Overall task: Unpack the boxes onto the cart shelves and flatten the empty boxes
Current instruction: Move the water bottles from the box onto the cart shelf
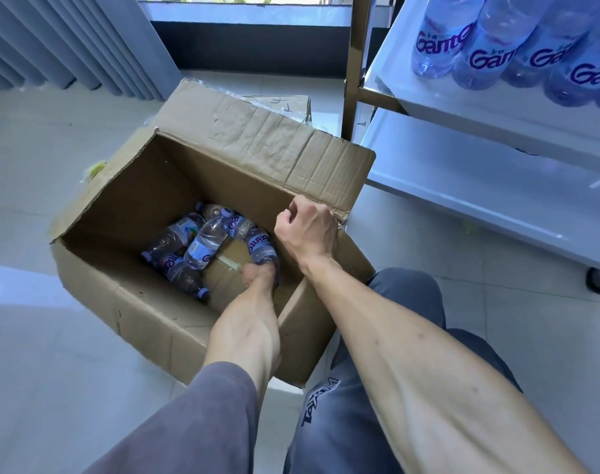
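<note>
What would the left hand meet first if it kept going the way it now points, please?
The left hand, deep in the cardboard box, already grips a water bottle; further on probably lie the other bottles, though depth is unclear.

Looking forward and steeply down from a head-worn wide-angle camera — close above an open cardboard box [175,234] on the floor, forearms entering from the bottom edge. Catching cart shelves [480,186] at upper right — edges bending from lens distortion. Only one view.

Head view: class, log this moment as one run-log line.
left hand: grips bottle in box | right hand: holds box rim | top shelf: bottles
</note>
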The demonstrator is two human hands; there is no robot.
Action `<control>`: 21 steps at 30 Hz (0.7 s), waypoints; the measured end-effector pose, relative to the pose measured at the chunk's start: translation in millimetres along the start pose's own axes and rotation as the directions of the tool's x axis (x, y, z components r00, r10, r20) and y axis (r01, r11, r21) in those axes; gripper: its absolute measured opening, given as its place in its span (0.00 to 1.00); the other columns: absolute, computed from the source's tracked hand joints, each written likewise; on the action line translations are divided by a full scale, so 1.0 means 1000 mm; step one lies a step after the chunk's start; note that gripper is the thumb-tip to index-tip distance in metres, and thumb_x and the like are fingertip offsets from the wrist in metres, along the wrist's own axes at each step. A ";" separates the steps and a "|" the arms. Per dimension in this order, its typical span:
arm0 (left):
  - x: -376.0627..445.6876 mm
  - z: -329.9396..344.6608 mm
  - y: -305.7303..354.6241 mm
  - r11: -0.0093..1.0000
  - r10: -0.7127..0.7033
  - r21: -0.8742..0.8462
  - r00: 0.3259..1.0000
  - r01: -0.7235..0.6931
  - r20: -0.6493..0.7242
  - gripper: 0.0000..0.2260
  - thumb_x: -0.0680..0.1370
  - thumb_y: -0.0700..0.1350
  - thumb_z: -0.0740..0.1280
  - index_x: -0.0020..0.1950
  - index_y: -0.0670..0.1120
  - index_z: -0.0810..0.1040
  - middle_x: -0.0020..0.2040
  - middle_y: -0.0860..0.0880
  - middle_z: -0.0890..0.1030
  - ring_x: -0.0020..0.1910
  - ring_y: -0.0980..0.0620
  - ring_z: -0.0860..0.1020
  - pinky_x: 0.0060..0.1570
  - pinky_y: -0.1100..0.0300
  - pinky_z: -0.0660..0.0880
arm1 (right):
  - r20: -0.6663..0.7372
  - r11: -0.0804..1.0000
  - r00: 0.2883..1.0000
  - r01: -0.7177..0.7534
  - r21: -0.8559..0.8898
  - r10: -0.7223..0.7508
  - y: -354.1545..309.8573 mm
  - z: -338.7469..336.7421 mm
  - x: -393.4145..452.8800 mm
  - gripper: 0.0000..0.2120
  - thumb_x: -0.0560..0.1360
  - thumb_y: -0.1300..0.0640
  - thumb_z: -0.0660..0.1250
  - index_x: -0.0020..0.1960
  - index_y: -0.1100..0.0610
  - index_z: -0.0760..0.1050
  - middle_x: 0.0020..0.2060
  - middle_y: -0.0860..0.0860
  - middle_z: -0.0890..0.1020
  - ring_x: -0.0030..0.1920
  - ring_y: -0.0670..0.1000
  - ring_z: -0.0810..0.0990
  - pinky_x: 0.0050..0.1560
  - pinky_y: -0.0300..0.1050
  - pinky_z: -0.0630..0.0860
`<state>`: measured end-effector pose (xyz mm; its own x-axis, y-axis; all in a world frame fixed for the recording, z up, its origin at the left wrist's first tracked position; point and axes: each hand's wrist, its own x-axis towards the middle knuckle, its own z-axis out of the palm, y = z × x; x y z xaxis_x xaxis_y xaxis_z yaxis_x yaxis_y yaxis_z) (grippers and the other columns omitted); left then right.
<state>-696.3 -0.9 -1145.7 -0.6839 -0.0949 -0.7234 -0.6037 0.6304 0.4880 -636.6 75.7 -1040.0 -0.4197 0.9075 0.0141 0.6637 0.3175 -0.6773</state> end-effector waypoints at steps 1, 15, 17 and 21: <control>0.002 -0.004 -0.001 1.000 0.020 0.012 0.999 -0.020 -0.044 0.30 0.74 0.46 0.74 0.70 0.37 0.66 0.62 0.35 0.78 0.59 0.37 0.79 0.57 0.42 0.78 | 0.003 1.000 1.000 -0.002 0.008 0.002 0.000 -0.001 -0.001 0.08 0.69 0.53 0.64 0.39 0.56 0.77 0.34 0.56 0.82 0.36 0.61 0.80 0.36 0.49 0.78; -0.078 -0.042 0.032 0.920 0.385 0.031 0.889 -0.390 -0.249 0.19 0.72 0.38 0.68 0.62 0.46 0.75 0.53 0.43 0.83 0.56 0.42 0.79 0.56 0.56 0.72 | 0.195 0.998 0.981 -0.035 0.059 0.023 0.006 -0.021 -0.009 0.11 0.70 0.55 0.63 0.49 0.53 0.81 0.47 0.56 0.84 0.49 0.59 0.81 0.49 0.50 0.80; -0.090 -0.053 0.043 0.807 0.586 0.077 0.780 -0.585 -0.219 0.23 0.69 0.38 0.69 0.64 0.47 0.76 0.45 0.48 0.85 0.51 0.45 0.81 0.52 0.59 0.71 | 0.219 0.996 0.975 0.007 0.089 -0.026 0.009 -0.024 -0.012 0.13 0.70 0.59 0.65 0.53 0.54 0.81 0.50 0.56 0.84 0.52 0.59 0.81 0.52 0.49 0.78; -0.119 -0.069 0.063 0.562 0.804 0.024 0.540 -0.827 -0.249 0.22 0.67 0.40 0.73 0.62 0.46 0.80 0.40 0.51 0.86 0.43 0.51 0.83 0.51 0.62 0.75 | 0.359 0.980 0.926 0.053 0.191 -0.120 0.004 -0.038 -0.017 0.27 0.67 0.63 0.69 0.66 0.53 0.75 0.57 0.56 0.82 0.59 0.58 0.79 0.59 0.50 0.75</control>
<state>-681.2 -2.5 -995.1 -0.9566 0.2639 0.1235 0.2357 0.4517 0.8605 -603.1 72.3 -1015.4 -0.6902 0.7034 -0.1698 0.5104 0.3069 -0.8033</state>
